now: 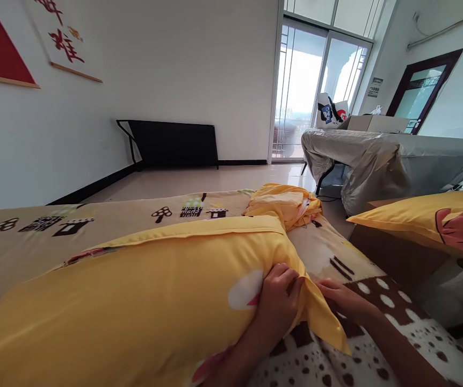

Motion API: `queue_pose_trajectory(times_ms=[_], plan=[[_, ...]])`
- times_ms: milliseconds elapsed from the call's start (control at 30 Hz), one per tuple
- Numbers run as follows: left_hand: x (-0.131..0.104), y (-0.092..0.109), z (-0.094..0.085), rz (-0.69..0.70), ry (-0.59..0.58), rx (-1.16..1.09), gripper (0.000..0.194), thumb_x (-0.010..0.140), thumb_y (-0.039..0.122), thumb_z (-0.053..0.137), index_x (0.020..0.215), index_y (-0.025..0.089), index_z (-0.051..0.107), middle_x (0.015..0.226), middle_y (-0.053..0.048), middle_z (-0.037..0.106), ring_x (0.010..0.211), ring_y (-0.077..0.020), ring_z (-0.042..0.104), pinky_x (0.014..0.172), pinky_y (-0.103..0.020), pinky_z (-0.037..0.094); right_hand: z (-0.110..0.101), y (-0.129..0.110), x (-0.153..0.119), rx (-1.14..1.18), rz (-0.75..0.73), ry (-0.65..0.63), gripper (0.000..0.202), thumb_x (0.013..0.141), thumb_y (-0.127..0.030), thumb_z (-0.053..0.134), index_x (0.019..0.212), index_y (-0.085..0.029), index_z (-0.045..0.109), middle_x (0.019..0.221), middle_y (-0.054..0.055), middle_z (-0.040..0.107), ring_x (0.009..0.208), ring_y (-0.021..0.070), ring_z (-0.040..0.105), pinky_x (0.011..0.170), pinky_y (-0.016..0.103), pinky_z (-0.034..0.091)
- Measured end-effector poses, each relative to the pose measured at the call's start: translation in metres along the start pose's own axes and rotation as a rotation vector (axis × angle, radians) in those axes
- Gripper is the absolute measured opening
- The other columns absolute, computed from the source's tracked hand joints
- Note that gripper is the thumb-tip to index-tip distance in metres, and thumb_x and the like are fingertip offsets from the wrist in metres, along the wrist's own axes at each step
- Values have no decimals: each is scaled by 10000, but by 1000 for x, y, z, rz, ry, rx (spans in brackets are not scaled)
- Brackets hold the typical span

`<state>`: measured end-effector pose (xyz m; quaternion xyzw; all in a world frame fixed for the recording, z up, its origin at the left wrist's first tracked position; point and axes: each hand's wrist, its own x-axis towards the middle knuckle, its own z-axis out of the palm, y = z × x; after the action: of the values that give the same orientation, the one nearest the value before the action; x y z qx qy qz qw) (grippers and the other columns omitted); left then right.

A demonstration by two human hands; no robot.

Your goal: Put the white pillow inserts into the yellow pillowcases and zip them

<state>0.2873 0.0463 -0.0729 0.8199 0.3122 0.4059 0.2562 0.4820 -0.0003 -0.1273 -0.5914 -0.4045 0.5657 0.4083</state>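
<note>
A large yellow pillow in a pillowcase point(154, 279) lies across the bed in front of me, its hemmed opening edge running along the far side. My left hand point(280, 293) grips the cloth near the pillow's right end, fingers curled over it. Just to the right, my right hand point(342, 298) is at the loose yellow corner that hangs off that end; its fingertips are partly hidden behind the cloth. Past the pillow's far right corner is a crumpled heap of yellow fabric point(283, 204).
A patterned beige and brown blanket point(360, 269) covers the bed. Another yellow pillow point(412, 215) rests on a cardboard box point(396, 252) at the right. Behind stands a table under plastic sheeting point(376, 156). A black folded panel point(175, 144) leans against the wall.
</note>
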Motion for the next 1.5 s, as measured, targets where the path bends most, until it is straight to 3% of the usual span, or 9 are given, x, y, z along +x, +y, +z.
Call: queue_pose_trajectory(times_ms=[200, 400, 500, 700, 867, 1133, 1267, 1333, 1500], plan=[[-4, -3, 9, 160, -169, 472, 84, 779, 123, 537, 712, 173, 550, 823, -45, 569, 823, -208, 501, 736, -336, 431, 26, -7, -10, 189, 105, 58, 443, 529, -477, 799, 794, -176, 612, 714, -7, 607, 680, 140, 542, 617, 245, 404], [-4, -4, 12, 180, -236, 609, 28, 768, 178, 585, 754, 183, 562, 836, -44, 556, 823, -217, 487, 726, -347, 424, 29, -5, -8, 170, 128, 88, 362, 551, -403, 746, 798, -184, 597, 684, -19, 596, 663, 141, 531, 601, 249, 385], [-5, -6, 14, 202, -216, 623, 70, 795, 251, 599, 769, 199, 559, 835, -37, 549, 822, -218, 472, 716, -348, 401, 25, -3, -6, 139, 140, 159, 256, 557, -319, 662, 761, -188, 579, 641, -34, 566, 644, 139, 518, 581, 247, 370], [-7, -6, 13, 239, -172, 559, 87, 860, 213, 487, 779, 208, 518, 836, -27, 532, 802, -199, 439, 714, -332, 364, 1, -12, -13, -26, 116, 46, 255, 572, -230, 605, 816, -166, 635, 748, -12, 608, 701, 129, 507, 626, 233, 378], [-8, -4, 10, 257, -203, 572, 71, 799, 194, 513, 869, 197, 522, 885, -47, 516, 825, -215, 426, 728, -351, 361, -16, -14, -15, -152, 163, 42, 206, 592, -322, 645, 735, -180, 602, 642, -34, 510, 587, 101, 427, 520, 216, 308], [-16, -15, 31, 381, -112, 691, 242, 750, 407, 662, 774, 203, 534, 826, -23, 505, 829, -219, 427, 709, -366, 302, -17, -3, 0, -465, -36, -89, 408, 696, -544, 652, 680, -161, 514, 600, -50, 388, 577, 84, 312, 508, 218, 237], [-25, -15, 44, 462, -29, 759, 156, 777, 308, 643, 778, 173, 564, 801, -25, 512, 822, -212, 429, 738, -368, 283, -19, -11, 0, -521, -178, 31, 417, 625, -504, 725, 653, -169, 478, 596, -54, 401, 577, 88, 346, 511, 217, 265], [-28, -15, 48, 516, -53, 759, 100, 793, 243, 612, 765, 155, 573, 777, -26, 508, 809, -204, 432, 726, -364, 277, -18, -17, -3, -543, -218, 69, 402, 637, -498, 714, 637, -168, 484, 594, -45, 420, 584, 96, 368, 528, 220, 291], [-28, -16, 48, 459, -187, 727, 118, 819, 258, 556, 806, 142, 570, 813, -53, 528, 831, -217, 443, 709, -379, 291, -9, -15, -10, -704, -183, -140, 263, 690, -375, 673, 643, -147, 551, 602, -31, 462, 607, 102, 369, 540, 219, 291]])
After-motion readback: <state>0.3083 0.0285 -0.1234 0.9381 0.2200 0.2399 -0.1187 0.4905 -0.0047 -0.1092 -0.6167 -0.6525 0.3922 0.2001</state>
